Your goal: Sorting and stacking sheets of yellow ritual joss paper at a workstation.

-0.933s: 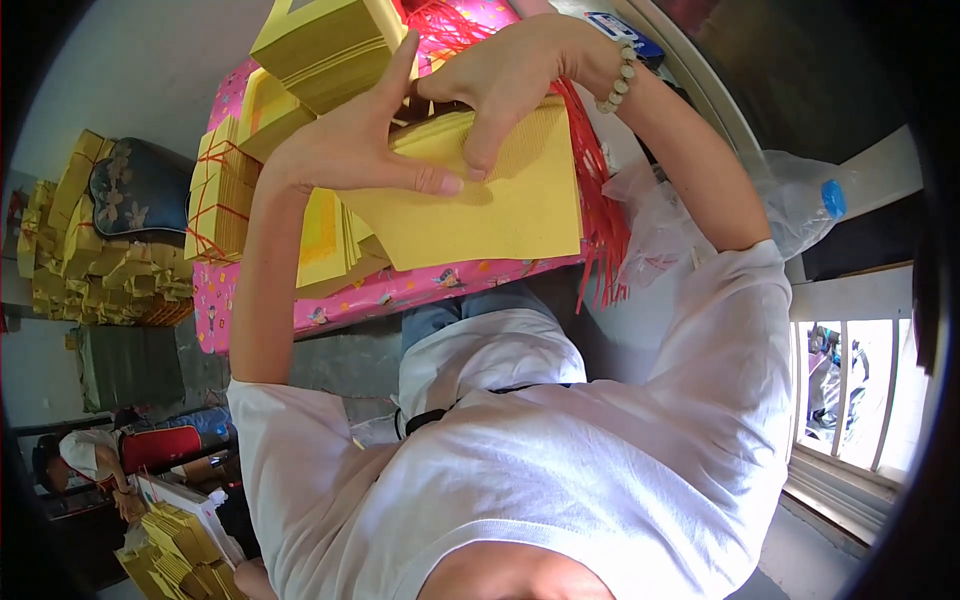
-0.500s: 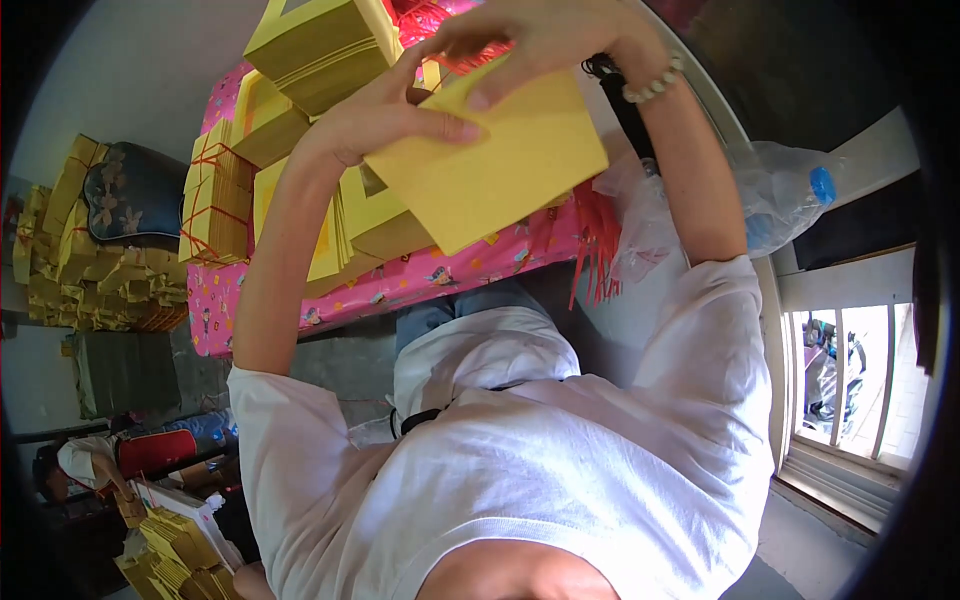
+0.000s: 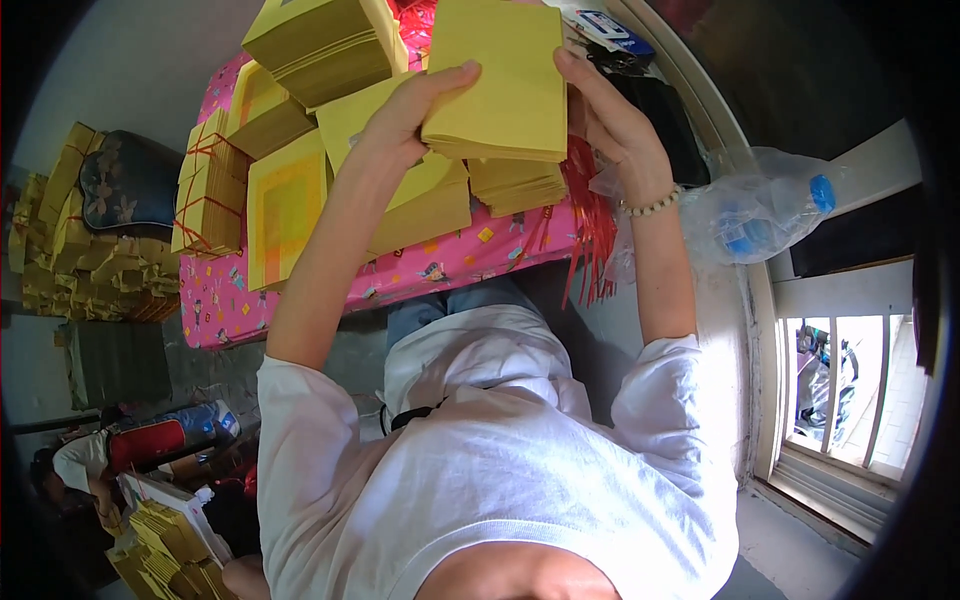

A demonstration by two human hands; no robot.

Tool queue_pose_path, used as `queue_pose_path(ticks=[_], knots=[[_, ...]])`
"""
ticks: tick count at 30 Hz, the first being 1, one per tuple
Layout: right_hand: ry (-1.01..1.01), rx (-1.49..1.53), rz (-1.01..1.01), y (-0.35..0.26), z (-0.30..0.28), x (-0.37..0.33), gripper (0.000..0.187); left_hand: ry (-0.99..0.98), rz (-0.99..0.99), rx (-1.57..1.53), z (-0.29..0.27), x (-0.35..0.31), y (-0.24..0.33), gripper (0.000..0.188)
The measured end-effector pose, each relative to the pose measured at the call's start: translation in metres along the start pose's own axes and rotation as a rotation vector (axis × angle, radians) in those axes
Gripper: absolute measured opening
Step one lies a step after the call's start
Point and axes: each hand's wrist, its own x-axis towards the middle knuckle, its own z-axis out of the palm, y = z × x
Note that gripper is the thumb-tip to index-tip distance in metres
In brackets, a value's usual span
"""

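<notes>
Between my palms I hold a thick stack of yellow paper sheets above a table with a pink patterned cover. My left hand grips its left side, thumb on top. On the opposite edge, the fingers of my right hand press against the stack. Just below it sits another yellow paper pile, partly hidden. More piles lie to the left, including one with an orange printed square and a bundle tied with red string.
Red strings hang off the table's right end. A clear plastic bag with blue-capped bottle lies by the barred window. At far left, yellow bundles are heaped beside a dark cushion. Another person is at lower left.
The stack has turned from a slant to nearly straight and moved slightly up. My hands have shifted from lying over it to its two sides, the right one moving down and outward.
</notes>
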Motion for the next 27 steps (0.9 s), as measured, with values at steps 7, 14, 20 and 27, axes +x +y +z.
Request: queue_pose_path(ticks=[7, 14, 20, 27], knots=[[-0.043, 0.135, 0.142, 0.023, -0.023, 0.024, 0.041, 0.111, -0.016, 0.134, 0.007, -0.008, -0.006, 0.080], [0.014, 0.163, 0.282, 0.058, -0.046, 0.034, 0.034, 0.365, 0.500, 0.512, 0.017, -0.048, -0.044, 0.074], [-0.002, 0.103, 0.325, 0.066, -0.055, 0.036, 0.031, 0.212, 0.697, 0.771, 0.019, -0.085, -0.152, 0.056], [0.043, 0.084, 0.362, 0.077, -0.066, 0.040, 0.033, 0.143, 0.809, 1.278, 0.022, -0.058, -0.189, 0.066]])
